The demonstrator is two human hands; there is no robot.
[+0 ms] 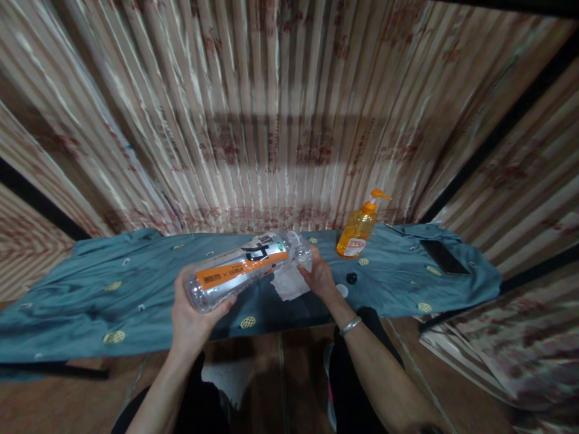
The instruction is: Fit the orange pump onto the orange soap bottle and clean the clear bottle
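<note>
My left hand (194, 313) grips the base end of a large clear plastic bottle (244, 268) with an orange and silver label. The bottle lies tilted over the cloth, its neck toward the right. At the neck, the fingers of my right hand (320, 274) close around a small clear container (304, 254), whose exact kind is hard to make out. The bottle's mouth meets or overlaps that container. Beneath them a white tissue (289, 283) rests on the cloth. Right of my right hand are a small black cap (351, 278) and a white round lid (342, 291).
A pump bottle (357, 234) of orange liquid stands at the back right. Farther right lies a dark phone (444, 257). Teal patterned cloth (149, 289) covers the narrow table. Pleated curtains (280, 120) hang behind, with dark frame bars (497, 129) at the sides.
</note>
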